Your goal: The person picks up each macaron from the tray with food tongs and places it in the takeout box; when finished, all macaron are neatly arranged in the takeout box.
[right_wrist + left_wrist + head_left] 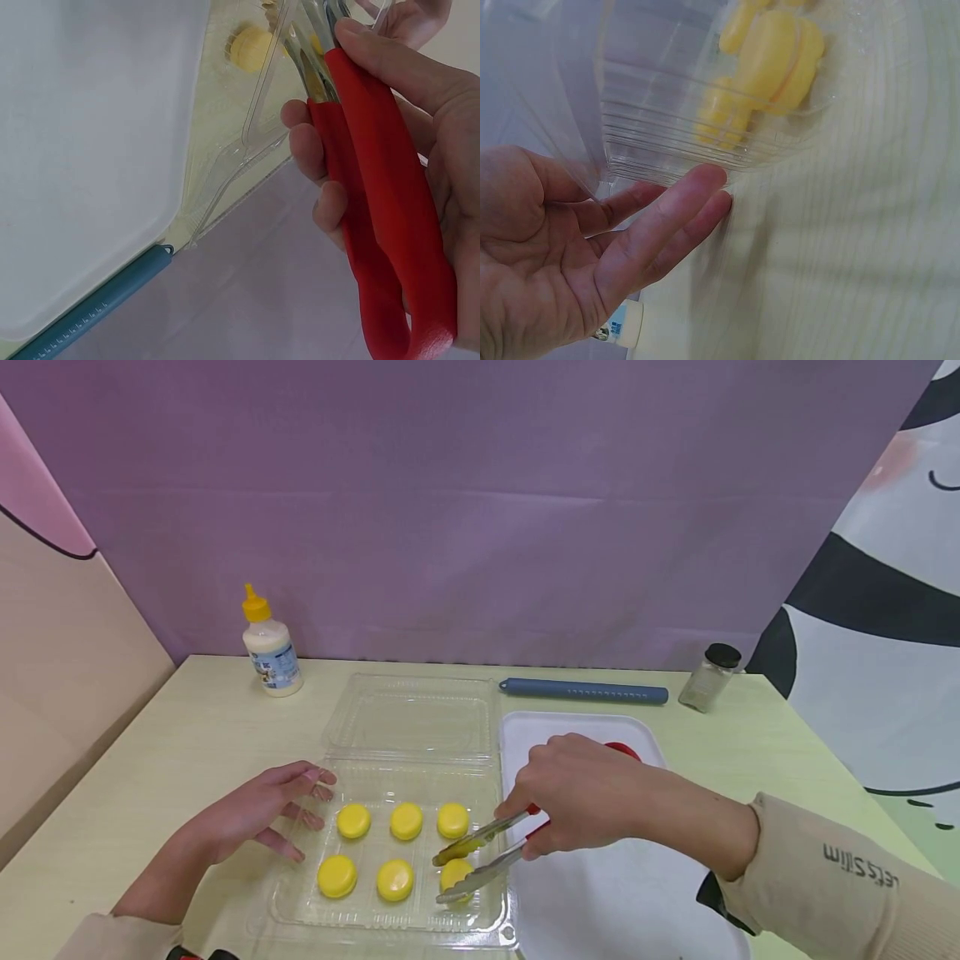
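My right hand (577,797) grips metal tongs (390,187) by their red handles. The tong tips are apart, one on each side of the front-right yellow macaron (454,875). That macaron sits in a clear plastic clamshell box (375,920) along with several others, in two rows; the tongs partly cover it. At the box's left side is my left hand (258,810), fingers loosely extended and holding nothing. In the left wrist view, the fingers (667,217) lie against or very near the ribbed plastic wall; contact is hard to tell.
A white tray (600,893) stands right of the box, whose lid (416,718) lies folded back. Behind are a blue-grey rod with markings (585,691), a black-capped glass jar (708,678) and a white bottle with a yellow nozzle (273,652). A purple cloth (465,527) backs the table.
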The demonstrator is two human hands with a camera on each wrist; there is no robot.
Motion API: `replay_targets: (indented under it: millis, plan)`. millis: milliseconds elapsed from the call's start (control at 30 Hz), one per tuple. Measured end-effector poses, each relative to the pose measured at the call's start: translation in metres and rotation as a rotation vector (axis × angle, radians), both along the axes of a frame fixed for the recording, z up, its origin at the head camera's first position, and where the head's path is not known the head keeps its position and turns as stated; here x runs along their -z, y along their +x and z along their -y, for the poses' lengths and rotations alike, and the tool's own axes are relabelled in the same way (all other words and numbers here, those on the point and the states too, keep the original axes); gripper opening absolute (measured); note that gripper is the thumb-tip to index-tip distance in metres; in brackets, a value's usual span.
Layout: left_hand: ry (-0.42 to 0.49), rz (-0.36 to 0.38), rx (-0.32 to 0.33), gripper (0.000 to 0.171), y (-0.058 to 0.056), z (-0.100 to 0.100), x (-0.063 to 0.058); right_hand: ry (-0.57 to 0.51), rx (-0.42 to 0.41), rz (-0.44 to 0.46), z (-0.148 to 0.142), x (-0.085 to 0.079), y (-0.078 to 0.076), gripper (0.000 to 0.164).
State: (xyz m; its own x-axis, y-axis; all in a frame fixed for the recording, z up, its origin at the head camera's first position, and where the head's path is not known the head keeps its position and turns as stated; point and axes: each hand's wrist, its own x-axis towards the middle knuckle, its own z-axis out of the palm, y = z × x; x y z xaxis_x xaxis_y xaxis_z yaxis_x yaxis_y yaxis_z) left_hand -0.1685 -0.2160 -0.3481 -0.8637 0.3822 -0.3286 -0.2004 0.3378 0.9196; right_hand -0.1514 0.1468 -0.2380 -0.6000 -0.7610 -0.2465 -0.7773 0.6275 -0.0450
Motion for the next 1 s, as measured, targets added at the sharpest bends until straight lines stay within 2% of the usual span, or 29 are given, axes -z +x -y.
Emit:
replay_targets:
  millis: [233, 500, 800, 1000]
  plan:
    - [-0.008, 0.004, -0.001, 0.042, 0.000, 0.000, -0.001, -0.023, 0.023, 0.023, -0.002, 0.003, 0.001, 0.035]
    - [-0.006, 0.004, 0.001, 0.042, 0.000, 0.000, -0.001, -0.121, 0.032, 0.013, -0.015, 0.009, 0.000, 0.040]
    - [-0.013, -0.009, 0.005, 0.042, 0.000, 0.000, -0.001, -0.274, 0.083, -0.014, -0.039, 0.016, 0.005, 0.047]
    - [-0.020, -0.011, 0.007, 0.043, 0.000, 0.000, 0.000, -0.424, 0.108, -0.044, -0.054, 0.028, 0.009, 0.055]
